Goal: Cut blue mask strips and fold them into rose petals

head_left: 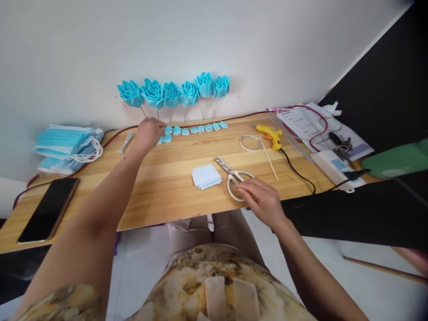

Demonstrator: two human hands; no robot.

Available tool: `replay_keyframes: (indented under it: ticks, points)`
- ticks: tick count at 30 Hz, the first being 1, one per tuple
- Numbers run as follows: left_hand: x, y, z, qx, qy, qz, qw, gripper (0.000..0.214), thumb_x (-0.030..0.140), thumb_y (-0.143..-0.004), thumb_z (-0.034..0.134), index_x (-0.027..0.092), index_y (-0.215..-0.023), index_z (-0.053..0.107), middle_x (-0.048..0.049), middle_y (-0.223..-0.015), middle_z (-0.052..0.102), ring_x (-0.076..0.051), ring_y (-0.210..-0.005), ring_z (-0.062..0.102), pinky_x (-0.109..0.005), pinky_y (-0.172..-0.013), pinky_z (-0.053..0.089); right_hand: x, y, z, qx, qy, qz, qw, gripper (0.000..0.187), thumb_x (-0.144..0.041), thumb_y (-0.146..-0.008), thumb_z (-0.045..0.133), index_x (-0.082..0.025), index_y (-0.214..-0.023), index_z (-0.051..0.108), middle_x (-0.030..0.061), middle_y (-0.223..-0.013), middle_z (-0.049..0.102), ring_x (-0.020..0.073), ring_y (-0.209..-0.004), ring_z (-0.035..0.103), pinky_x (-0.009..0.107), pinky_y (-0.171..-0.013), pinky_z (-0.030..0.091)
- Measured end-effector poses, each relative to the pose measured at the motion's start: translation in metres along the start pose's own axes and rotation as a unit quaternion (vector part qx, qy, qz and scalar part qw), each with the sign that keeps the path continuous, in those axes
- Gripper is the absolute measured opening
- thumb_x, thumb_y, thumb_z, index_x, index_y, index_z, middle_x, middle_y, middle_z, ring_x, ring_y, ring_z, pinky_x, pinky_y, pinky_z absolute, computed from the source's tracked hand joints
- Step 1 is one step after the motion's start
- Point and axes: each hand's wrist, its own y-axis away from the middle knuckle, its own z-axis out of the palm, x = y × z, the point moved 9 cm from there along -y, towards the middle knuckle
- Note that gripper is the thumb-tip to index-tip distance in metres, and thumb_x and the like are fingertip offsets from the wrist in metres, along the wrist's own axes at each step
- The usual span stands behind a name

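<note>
Head view, my only feed: I have the left hand (153, 133) out toward the far edge of the wooden surface (157, 178), fingertips bunched at the left end of a row of small blue pieces (194, 130); whether they pinch one or merely touch it, I cannot tell. A shorter row lies just on its near side. The right hand (262, 200) grips a handle loop of the scissors (230, 171) by the near edge, blades angled toward the far edge. I judge the step in hand to be setting or straightening pieces in the rows; the next move calls for a light release that leaves neighbours unshifted, blade tips clear of the stack of pale squares (206, 176) just beside them. Blue flowers (171, 94) on sticks stand along the far edge, against the wall. Containers: one clear plastic bag (98, 132) toward the left edge, with blue face masks (58, 142); whether inside or partly on top is unclear. White ear loops (87, 150) spill rightward.
</note>
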Motion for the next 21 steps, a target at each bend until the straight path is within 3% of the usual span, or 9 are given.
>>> replay_keyframes:
  ticks: [3,9,13,21]
  points:
    - [0.003,-0.011,0.002,0.015,-0.040,0.012,0.999,0.036,0.021,-0.087,0.046,0.013,-0.107,0.075,-0.0170,-0.110,0.071,-0.031,-0.106,0.058,-0.042,-0.094,0.039,0.002,0.005,-0.002,0.007,0.002,-0.001,1.000,0.021,-0.015,-0.092,0.058,-0.027,-0.103,0.071,0.0067,-0.090,0.075,0.0214,-0.082,0.072,0.036,-0.073,0.057]
    - [0.012,-0.016,0.019,-0.015,-0.023,0.047,0.998,0.033,0.011,-0.086,0.043,0.013,-0.095,0.074,-0.0114,-0.107,0.070,-0.024,-0.104,0.054,-0.037,-0.095,0.038,0.008,0.015,-0.008,0.010,0.006,0.014,1.000,0.022,-0.013,-0.090,0.060,-0.027,-0.104,0.070,0.0064,-0.089,0.075,0.0212,-0.080,0.071,0.036,-0.070,0.058]
    - [0.010,-0.015,0.023,-0.020,-0.028,0.048,0.998,0.038,0.005,-0.079,0.042,0.013,-0.097,0.074,-0.0128,-0.108,0.070,-0.025,-0.104,0.055,-0.037,-0.096,0.039,0.012,0.016,-0.005,0.009,0.008,0.016,1.000,0.022,-0.012,-0.090,0.060,-0.026,-0.104,0.070,0.0067,-0.089,0.075,0.0213,-0.080,0.071,0.036,-0.071,0.058]
    - [0.010,-0.003,0.009,0.001,-0.051,0.064,0.997,0.041,0.005,-0.078,0.040,0.013,-0.099,0.074,-0.0111,-0.110,0.071,-0.025,-0.106,0.057,-0.039,-0.099,0.043,0.002,0.004,-0.001,0.005,0.009,-0.029,1.000,0.020,-0.011,-0.091,0.059,-0.023,-0.103,0.069,0.0060,-0.091,0.074,0.0184,-0.082,0.070,0.032,-0.074,0.056]
